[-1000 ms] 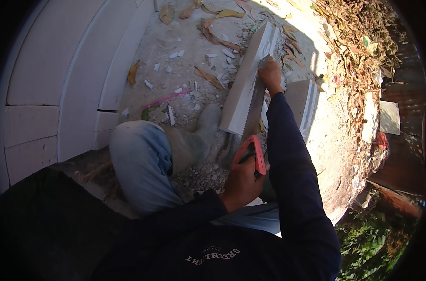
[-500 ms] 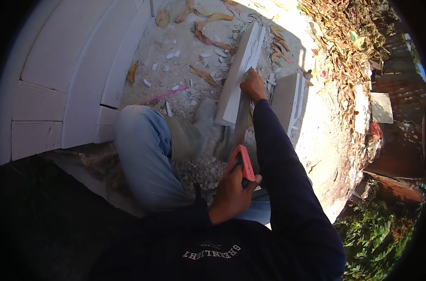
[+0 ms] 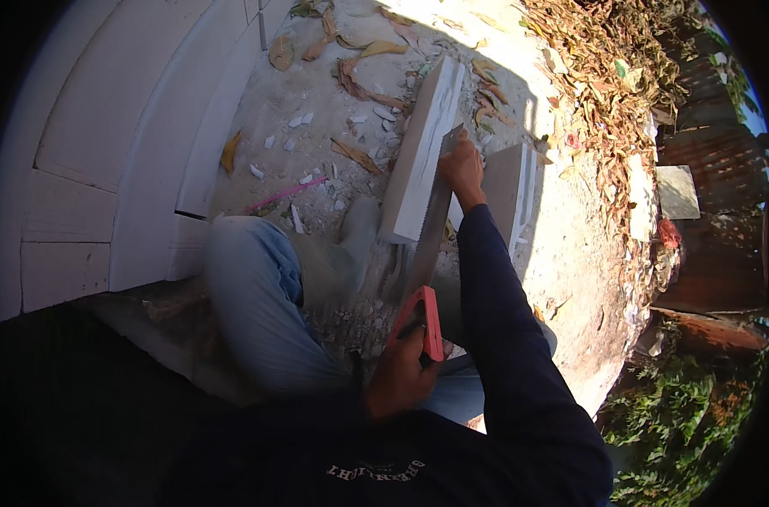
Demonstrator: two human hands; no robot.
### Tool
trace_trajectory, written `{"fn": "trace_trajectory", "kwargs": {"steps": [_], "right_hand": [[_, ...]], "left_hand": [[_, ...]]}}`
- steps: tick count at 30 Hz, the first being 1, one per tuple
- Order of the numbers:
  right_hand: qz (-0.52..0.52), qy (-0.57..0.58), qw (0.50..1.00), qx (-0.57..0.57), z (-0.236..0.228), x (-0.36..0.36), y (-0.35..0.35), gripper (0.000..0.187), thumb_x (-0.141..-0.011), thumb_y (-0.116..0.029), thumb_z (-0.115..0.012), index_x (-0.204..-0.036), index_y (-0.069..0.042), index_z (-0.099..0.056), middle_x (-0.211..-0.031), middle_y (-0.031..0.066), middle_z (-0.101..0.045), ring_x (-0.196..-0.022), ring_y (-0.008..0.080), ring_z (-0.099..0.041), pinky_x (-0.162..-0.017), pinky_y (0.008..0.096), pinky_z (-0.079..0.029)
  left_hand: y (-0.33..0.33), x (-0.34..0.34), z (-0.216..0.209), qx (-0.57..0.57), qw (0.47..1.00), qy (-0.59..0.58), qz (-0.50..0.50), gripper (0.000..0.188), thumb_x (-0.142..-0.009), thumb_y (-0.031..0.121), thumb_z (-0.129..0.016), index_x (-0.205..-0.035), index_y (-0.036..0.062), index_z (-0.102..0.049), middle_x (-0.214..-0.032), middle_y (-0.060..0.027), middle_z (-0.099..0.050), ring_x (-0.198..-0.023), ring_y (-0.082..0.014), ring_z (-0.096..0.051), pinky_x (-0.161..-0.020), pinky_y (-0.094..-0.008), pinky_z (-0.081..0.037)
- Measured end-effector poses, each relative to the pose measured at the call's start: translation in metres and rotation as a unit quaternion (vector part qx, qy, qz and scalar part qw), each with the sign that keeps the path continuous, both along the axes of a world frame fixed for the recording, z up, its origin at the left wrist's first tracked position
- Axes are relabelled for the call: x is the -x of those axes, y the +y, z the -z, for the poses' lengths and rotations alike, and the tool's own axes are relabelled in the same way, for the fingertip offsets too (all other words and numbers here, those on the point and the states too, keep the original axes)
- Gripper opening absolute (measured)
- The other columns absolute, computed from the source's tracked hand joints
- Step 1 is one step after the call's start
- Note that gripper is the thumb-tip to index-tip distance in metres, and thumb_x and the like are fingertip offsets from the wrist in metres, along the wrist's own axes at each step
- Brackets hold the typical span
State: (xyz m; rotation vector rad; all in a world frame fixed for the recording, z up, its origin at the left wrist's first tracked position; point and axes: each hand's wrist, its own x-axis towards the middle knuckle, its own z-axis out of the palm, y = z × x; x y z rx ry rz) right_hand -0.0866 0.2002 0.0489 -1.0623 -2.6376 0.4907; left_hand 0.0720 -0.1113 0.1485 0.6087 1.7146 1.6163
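My left hand is closed around the red and black handle of a hand saw. The long metal saw blade slants up and away from it, its toothed edge toward the left. Near the far end of the blade, my right hand grips it, and the tip shows past the fingers. Just left of the blade lies a long pale block with a rough, chipped side. Whether blade and block touch is hard to tell.
A second pale block lies beyond my right forearm. White chips, dry leaves and a pink strip litter the dusty ground. Large pale blocks form a wall on the left. Dry leaves pile up at the far right.
The view has shifted a little. My right hand and the saw have moved slightly right of the block, and the blade's tip now shows beyond my fingers.
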Motion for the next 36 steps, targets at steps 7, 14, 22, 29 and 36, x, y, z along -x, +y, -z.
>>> {"fn": "trace_trajectory", "kwargs": {"steps": [7,14,22,29,36], "right_hand": [[-0.029,0.028,0.999,0.015,0.032,0.082,0.092,0.042,-0.075,-0.008,-0.061,-0.116,0.003,-0.060,-0.107,0.0311,-0.068,-0.104,0.0470,-0.065,-0.092,0.0511,-0.050],[-0.016,-0.006,1.000,0.024,0.056,0.107,0.107,0.036,-0.076,-0.013,-0.064,-0.109,0.000,-0.062,-0.110,0.0294,-0.068,-0.107,0.0465,-0.065,-0.093,0.0509,-0.050],[-0.056,-0.065,0.996,0.019,0.073,0.112,0.127,0.037,-0.078,-0.018,-0.066,-0.109,0.003,-0.063,-0.112,0.0280,-0.068,-0.108,0.0444,-0.065,-0.093,0.0494,-0.051],[-0.054,-0.125,0.989,0.049,0.053,0.072,0.077,0.041,-0.079,-0.018,-0.066,-0.114,0.004,-0.060,-0.117,0.0274,-0.066,-0.114,0.0425,-0.063,-0.096,0.0478,-0.050],[-0.049,-0.113,0.990,0.065,0.032,0.006,-0.021,0.040,-0.075,-0.009,-0.063,-0.112,0.005,-0.058,-0.113,0.0306,-0.066,-0.111,0.0459,-0.062,-0.097,0.0496,-0.048]], "left_hand": [[0.099,0.061,0.048,-0.006,0.997,0.060,-0.047,0.028,-0.093,0.018,-0.068,-0.107,-0.0045,-0.060,-0.106,-0.0281,-0.061,-0.096,-0.0445,-0.064,-0.081,-0.0474,-0.048],[0.129,0.085,0.062,-0.006,0.996,0.043,-0.075,0.023,-0.093,0.019,-0.068,-0.097,-0.0020,-0.060,-0.081,-0.0232,-0.066,-0.075,-0.0439,-0.066,-0.064,-0.0469,-0.049],[0.126,0.096,0.031,0.025,0.999,0.019,-0.042,0.037,-0.096,0.029,-0.067,-0.097,-0.0065,-0.056,-0.075,-0.0254,-0.064,-0.073,-0.0424,-0.068,-0.065,-0.0468,-0.050],[0.076,0.061,0.007,0.025,0.998,0.039,-0.046,0.042,-0.098,0.035,-0.064,-0.096,-0.0052,-0.055,-0.069,-0.0224,-0.061,-0.065,-0.0384,-0.066,-0.060,-0.0475,-0.048],[0.004,-0.007,-0.009,0.046,0.997,-0.028,-0.047,0.038,-0.097,0.034,-0.066,-0.098,-0.0025,-0.057,-0.070,-0.0190,-0.060,-0.061,-0.0360,-0.061,-0.061,-0.0454,-0.046]]}}
